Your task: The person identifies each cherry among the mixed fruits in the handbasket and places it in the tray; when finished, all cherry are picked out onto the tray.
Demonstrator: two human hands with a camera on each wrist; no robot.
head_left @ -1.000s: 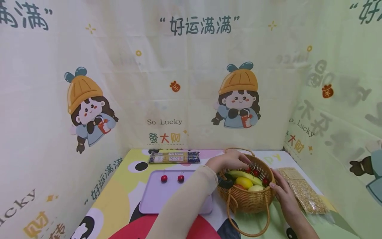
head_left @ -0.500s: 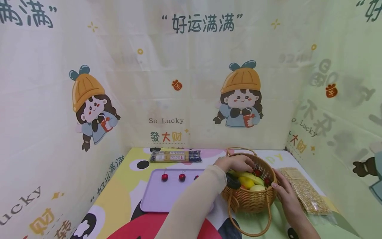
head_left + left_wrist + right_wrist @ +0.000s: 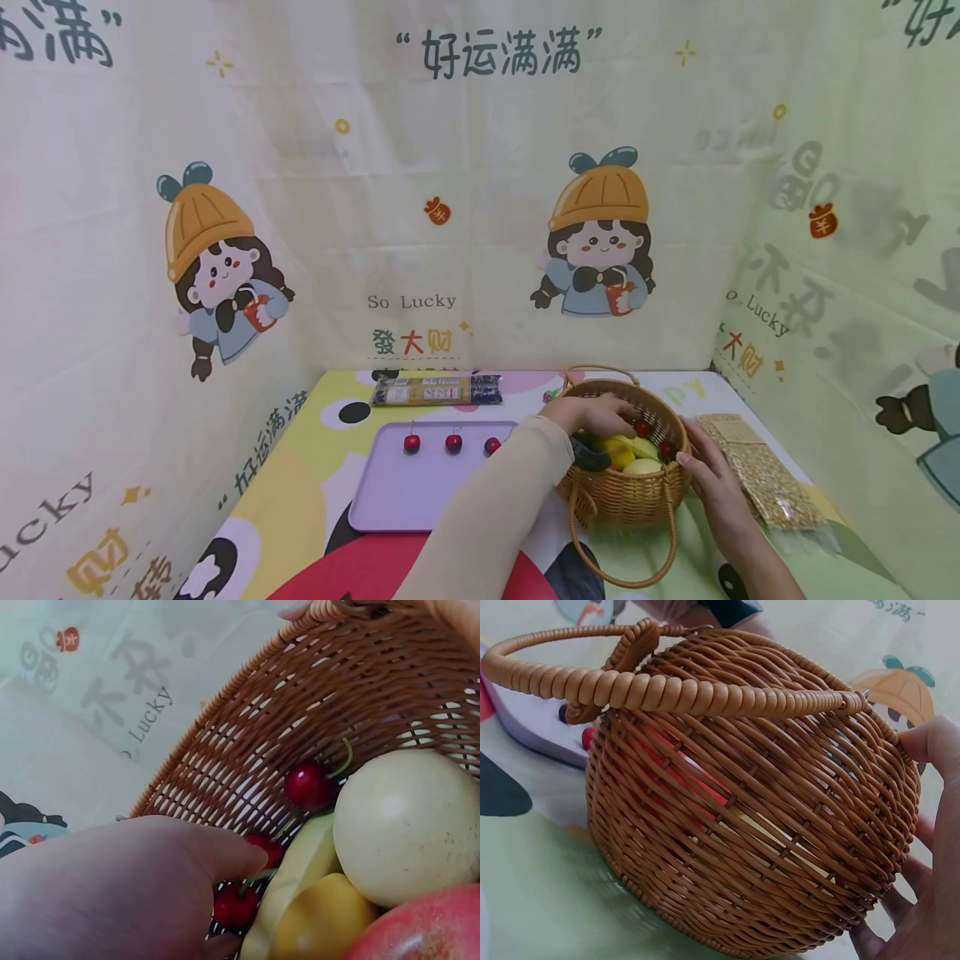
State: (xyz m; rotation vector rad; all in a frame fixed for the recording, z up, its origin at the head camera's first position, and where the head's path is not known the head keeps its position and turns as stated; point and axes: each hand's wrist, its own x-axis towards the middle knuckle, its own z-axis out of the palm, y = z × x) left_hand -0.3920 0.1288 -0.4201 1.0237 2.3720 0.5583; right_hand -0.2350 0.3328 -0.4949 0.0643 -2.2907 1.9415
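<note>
My left hand (image 3: 600,412) reaches over the rim of a wicker basket (image 3: 630,500) and down to the fruit. In the left wrist view, one of its digits overlaps a red cherry (image 3: 271,847). A lower cherry (image 3: 235,907) shows between that digit and another fingertip; whether the hand pinches either, I cannot tell. A third cherry (image 3: 310,786) leans against the basket wall. Beside them lie a banana (image 3: 300,859), a yellow lemon-like fruit (image 3: 322,922), a pale round fruit (image 3: 409,825) and a red fruit (image 3: 427,926). My right hand (image 3: 712,483) holds the basket's right side, thumb at the rim.
Left of the basket lies a lilac tray (image 3: 405,500) with three cherries along its far side, one being this cherry (image 3: 412,443). My left forearm crosses its right part. A long packet (image 3: 437,390) lies behind, and a clear bag of grains (image 3: 757,471) lies at right.
My left hand has shifted slightly right within the basket, and the tray's third cherry shows beside the sleeve. The right hand keeps its hold. The whole view sways a little.
</note>
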